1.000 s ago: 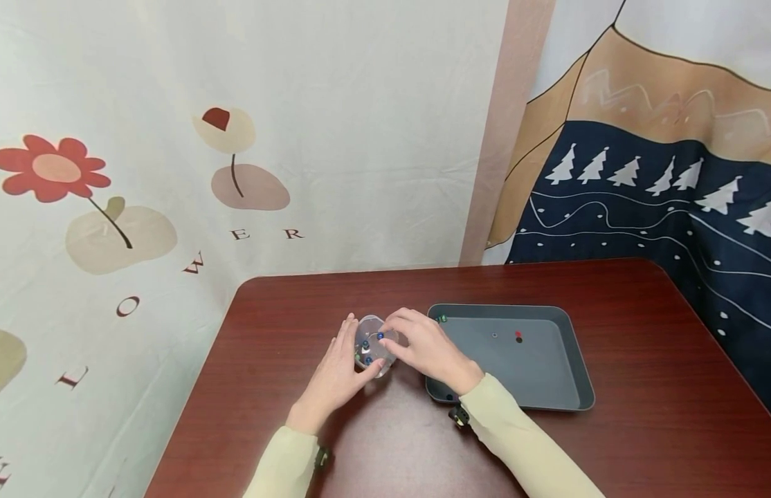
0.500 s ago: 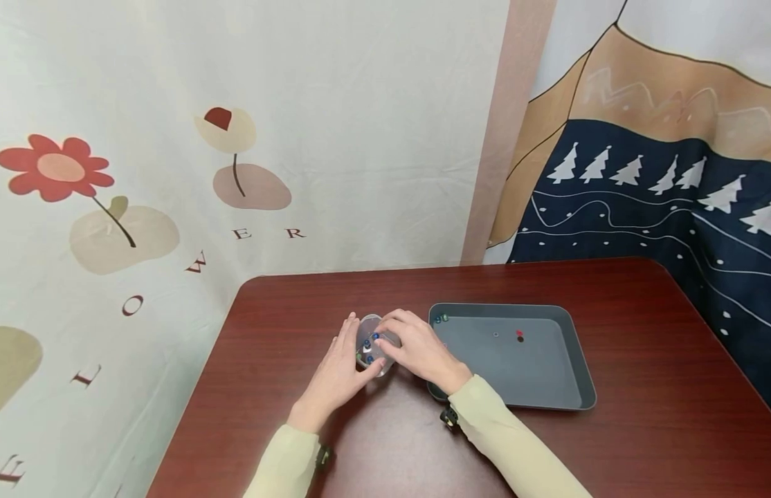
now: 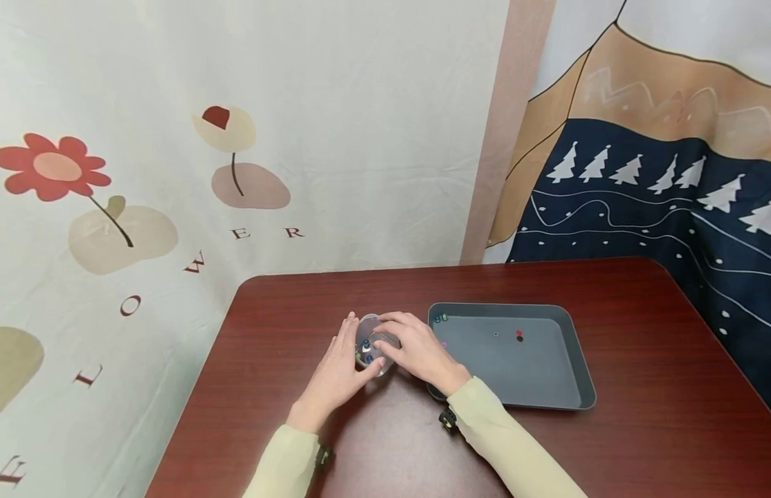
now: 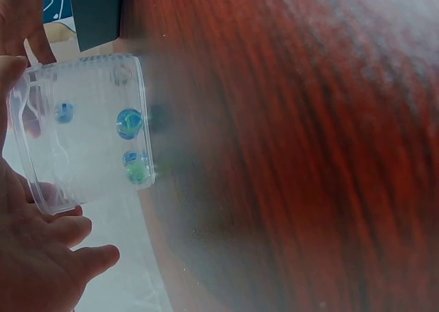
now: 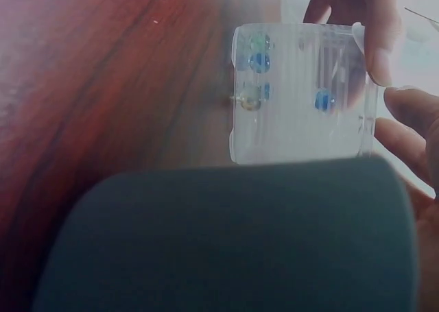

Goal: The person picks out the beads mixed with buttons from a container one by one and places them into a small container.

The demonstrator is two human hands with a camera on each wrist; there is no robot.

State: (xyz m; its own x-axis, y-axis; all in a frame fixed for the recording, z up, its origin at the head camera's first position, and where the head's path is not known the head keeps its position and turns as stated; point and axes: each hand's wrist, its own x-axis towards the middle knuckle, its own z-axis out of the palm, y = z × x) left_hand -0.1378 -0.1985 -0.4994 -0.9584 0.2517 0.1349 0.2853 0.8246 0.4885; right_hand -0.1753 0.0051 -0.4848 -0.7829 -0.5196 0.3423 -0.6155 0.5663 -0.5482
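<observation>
**Left hand [image 3: 337, 373] holds a clear cup [image 4: 89, 158] of marbles; right hand [image 3: 419, 351] is over its rim**

A pale cloth [image 3: 373, 138] with printed flowers hangs behind, joined on the right by a dark blue panel [image 3: 647, 183] with white trees; in front stands a reddish-brown table [image 3: 385, 453]; on its right half lies a grey tray [image 3: 516, 373], just beside the cup, with the right forearm crossing its near left corner.

Both hands come out of pale yellow-green sleeves; the left one holds the cup between its thumb and outstretched fingers, the thumb round the near side; the right one has its fingers bent at the rim, with thumb and fingers parted.

The cup stands upright on the table; inside it one blue marble [image 4: 64, 113] shows partway between rim and bottom, apart from the fingertips; at the bottom lie a blue-green marble [image 4: 128, 124], a green marble [image 4: 138, 171] close to another blue one, and a clear marble [image 4: 122, 75].

In the tray's far left corner sit a blue ball [image 3: 438, 319] and a green ball [image 3: 444, 317]; smallest are a pink ring [image 3: 444, 344], a pale ring [image 3: 495, 334] and a red piece [image 3: 519, 333] near a dark spot [image 3: 520, 339].
</observation>
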